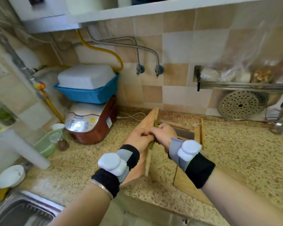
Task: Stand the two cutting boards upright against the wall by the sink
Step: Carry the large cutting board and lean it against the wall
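Note:
A wooden cutting board (148, 120) is tipped up on its long edge over the speckled counter, its far corner pointing at the tiled wall. My left hand (140, 138) grips its upper edge from the left. My right hand (163, 134) grips the same edge from the right, fingertips touching the left hand's. A thin green strip (151, 145) runs along that edge under my hands. A second wooden board (186, 181) lies flat on the counter under my right forearm. A flat grey blade (185, 133) and several small glasses (189, 119) rest on it.
A rice cooker (90, 121) with a blue basin (88, 93) on top stands to the left by the wall. The steel sink (21, 209) is at the bottom left, with a white bowl (11, 176) and green container (47, 142) beside it. A perforated steamer plate (242, 105) leans at the right.

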The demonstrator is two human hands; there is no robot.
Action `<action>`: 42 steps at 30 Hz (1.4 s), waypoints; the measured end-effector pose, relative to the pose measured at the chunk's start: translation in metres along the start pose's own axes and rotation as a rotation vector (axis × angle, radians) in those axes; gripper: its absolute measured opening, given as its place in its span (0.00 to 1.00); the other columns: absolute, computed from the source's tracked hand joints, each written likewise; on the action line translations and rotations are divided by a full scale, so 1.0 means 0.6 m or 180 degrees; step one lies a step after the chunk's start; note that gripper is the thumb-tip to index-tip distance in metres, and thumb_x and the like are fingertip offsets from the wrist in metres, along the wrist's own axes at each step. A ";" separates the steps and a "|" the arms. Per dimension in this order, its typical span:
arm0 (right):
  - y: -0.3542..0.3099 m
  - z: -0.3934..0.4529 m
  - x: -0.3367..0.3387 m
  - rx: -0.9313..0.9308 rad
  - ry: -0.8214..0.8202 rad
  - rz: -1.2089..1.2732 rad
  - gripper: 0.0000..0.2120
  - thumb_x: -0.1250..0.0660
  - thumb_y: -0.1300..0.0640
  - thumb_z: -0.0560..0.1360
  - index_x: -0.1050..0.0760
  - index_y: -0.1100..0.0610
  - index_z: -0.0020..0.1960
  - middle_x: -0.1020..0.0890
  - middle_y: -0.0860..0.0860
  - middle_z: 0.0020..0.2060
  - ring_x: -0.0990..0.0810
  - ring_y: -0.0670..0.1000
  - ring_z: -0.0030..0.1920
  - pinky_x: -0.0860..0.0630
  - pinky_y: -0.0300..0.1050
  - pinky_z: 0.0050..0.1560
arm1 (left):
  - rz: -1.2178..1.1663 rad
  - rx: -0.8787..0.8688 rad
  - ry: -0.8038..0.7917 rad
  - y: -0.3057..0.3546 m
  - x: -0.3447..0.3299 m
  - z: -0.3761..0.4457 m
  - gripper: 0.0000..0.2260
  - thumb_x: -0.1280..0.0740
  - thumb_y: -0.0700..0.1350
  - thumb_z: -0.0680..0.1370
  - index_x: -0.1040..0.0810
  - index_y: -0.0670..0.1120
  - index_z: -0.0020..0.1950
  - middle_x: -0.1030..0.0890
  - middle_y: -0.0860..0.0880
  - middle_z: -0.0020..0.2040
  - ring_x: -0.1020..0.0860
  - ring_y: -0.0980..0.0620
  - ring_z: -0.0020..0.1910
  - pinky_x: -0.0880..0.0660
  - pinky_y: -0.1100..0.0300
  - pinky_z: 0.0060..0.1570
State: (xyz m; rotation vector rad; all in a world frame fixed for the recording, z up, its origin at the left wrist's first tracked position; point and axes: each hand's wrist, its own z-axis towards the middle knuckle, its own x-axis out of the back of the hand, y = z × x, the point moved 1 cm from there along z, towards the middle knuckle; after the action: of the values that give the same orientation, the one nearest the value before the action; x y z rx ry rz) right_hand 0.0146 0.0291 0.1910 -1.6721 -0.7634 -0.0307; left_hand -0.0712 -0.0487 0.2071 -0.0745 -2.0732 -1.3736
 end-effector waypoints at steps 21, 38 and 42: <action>-0.212 -0.042 -0.193 0.0704 -0.0459 0.0836 0.19 0.34 0.48 0.75 0.29 0.55 0.29 0.19 0.55 0.30 0.18 0.58 0.36 0.22 0.53 0.51 | 0.1818 0.0767 0.0592 -0.068 0.241 -0.076 0.20 0.37 0.49 0.78 0.30 0.48 0.69 0.24 0.44 0.66 0.26 0.43 0.64 0.29 0.54 0.61; -0.232 -0.044 -0.220 0.0349 -0.0669 0.1708 0.11 0.32 0.55 0.76 0.29 0.54 0.37 0.17 0.55 0.38 0.18 0.49 0.35 0.20 0.38 0.41 | 0.2575 0.0903 0.0966 -0.088 0.311 -0.048 0.22 0.34 0.53 0.76 0.29 0.51 0.69 0.23 0.47 0.65 0.25 0.45 0.64 0.27 0.53 0.63; -0.237 -0.045 -0.229 0.0249 -0.0616 0.1871 0.13 0.33 0.56 0.77 0.26 0.57 0.34 0.17 0.57 0.36 0.18 0.51 0.35 0.18 0.42 0.44 | 0.2634 0.0811 0.0975 -0.094 0.322 -0.040 0.20 0.35 0.52 0.77 0.29 0.50 0.67 0.23 0.46 0.64 0.25 0.45 0.63 0.27 0.52 0.63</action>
State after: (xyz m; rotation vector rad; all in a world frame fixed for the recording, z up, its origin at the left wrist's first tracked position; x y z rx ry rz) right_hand -0.1529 -0.0517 0.2638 -1.7824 -0.3822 0.5717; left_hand -0.2341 -0.1505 0.2710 -0.5154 -1.6415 -0.5703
